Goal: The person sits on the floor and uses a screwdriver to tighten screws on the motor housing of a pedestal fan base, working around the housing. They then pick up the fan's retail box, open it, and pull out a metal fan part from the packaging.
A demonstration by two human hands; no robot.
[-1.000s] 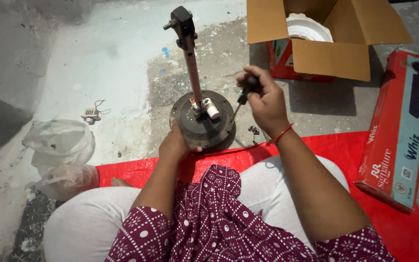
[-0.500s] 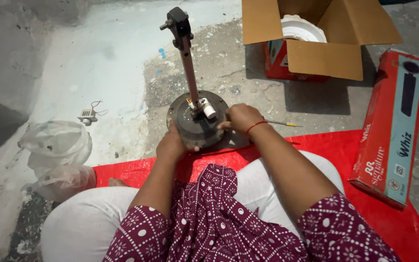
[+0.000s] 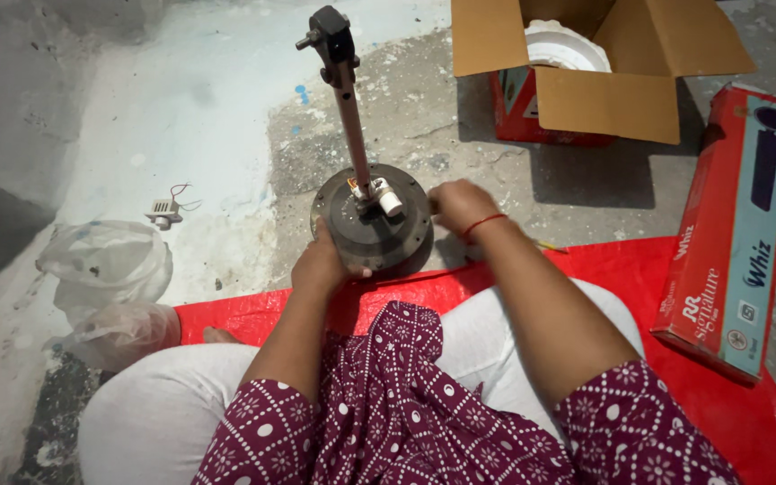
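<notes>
A dark round fan motor (image 3: 379, 235) with an upright metal rod (image 3: 345, 99) stands on the concrete floor in front of my knees. My left hand (image 3: 321, 262) grips the motor's near rim. My right hand (image 3: 454, 203) is at the motor's right rim with curled fingers. It is blurred, so I cannot tell whether it holds anything. A red thread circles my right wrist. A thin yellowish tool tip (image 3: 546, 244) shows on the floor beside my right forearm.
I sit on a red sheet (image 3: 729, 404). An open cardboard box (image 3: 604, 99) with a white round part stands at the back right, and a long red and blue carton (image 3: 734, 233) lies to the right. Plastic bags (image 3: 105, 278) and a small wired part (image 3: 163, 211) lie to the left.
My right hand was raised holding a dark-handled tool; it came down to the motor's right rim. My left hand stayed on the near rim.
</notes>
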